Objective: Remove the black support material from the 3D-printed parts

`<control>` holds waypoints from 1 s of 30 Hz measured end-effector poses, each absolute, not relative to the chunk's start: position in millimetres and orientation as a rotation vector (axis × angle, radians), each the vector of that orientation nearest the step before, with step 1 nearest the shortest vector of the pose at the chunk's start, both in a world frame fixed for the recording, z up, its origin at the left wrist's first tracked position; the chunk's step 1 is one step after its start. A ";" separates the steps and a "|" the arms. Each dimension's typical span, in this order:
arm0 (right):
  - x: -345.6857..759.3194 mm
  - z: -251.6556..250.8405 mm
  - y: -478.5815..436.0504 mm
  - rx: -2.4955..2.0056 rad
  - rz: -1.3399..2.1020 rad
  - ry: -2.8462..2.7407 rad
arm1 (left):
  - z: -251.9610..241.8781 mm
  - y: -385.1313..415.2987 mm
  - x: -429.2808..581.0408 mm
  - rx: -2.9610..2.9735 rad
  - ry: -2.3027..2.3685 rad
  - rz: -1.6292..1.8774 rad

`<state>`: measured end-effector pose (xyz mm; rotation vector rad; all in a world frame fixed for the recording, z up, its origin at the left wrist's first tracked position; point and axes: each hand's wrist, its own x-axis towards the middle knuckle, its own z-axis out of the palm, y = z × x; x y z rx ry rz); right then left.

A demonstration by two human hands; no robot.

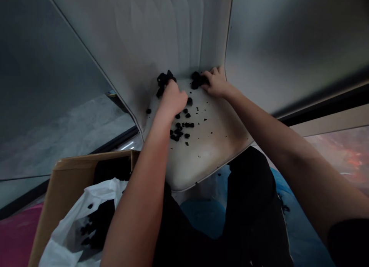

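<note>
My left hand [173,99] is curled at the back left of a cream padded seat [215,144], right next to a clump of black lumps [163,81]. Its fingertips are hidden behind the knuckles. My right hand [216,82] presses over a second black clump [197,80] at the back of the seat, with its fingers wrapped on the lumps. Several smaller black lumps [178,128] and crumbs lie scattered between my forearms. The black material looks rough, but its exact substance is hard to tell.
A cream ribbed backrest [173,28] rises behind the seat, between grey side panels. At lower left stands an open cardboard box [67,197] holding a white plastic bag [72,230] with black lumps inside. Dark-clothed legs [250,197] and a blue sheet [300,221] lie below the seat.
</note>
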<state>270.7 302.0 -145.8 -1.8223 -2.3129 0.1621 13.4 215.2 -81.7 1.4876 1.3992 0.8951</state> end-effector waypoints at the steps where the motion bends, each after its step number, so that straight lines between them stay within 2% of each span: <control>1: 270.9 -147.9 302.1 -1.805 0.135 -2.312 | -82.8 213.3 11.3 1.593 1.468 0.831; 6: 264.8 -144.2 298.5 -1.832 0.050 -2.248 | -85.4 206.4 3.0 1.802 1.645 0.623; 9: 262.8 -134.3 295.4 -1.794 0.197 -2.072 | -84.0 206.6 -2.2 1.835 1.698 0.623; 14: 262.4 -105.5 299.8 -1.306 0.640 -1.591 | -84.6 216.1 -4.3 2.050 1.645 0.745; 20: 253.3 -47.0 269.7 -1.139 0.712 -1.536 | -96.4 226.5 -6.2 2.013 1.573 0.642; 27: 238.8 -8.2 179.2 -0.955 0.623 -1.505 | -73.3 218.5 -7.9 2.039 1.451 1.094; 30: 236.0 7.4 148.2 -0.936 0.498 -1.475 | -50.2 200.2 7.7 2.094 1.155 1.416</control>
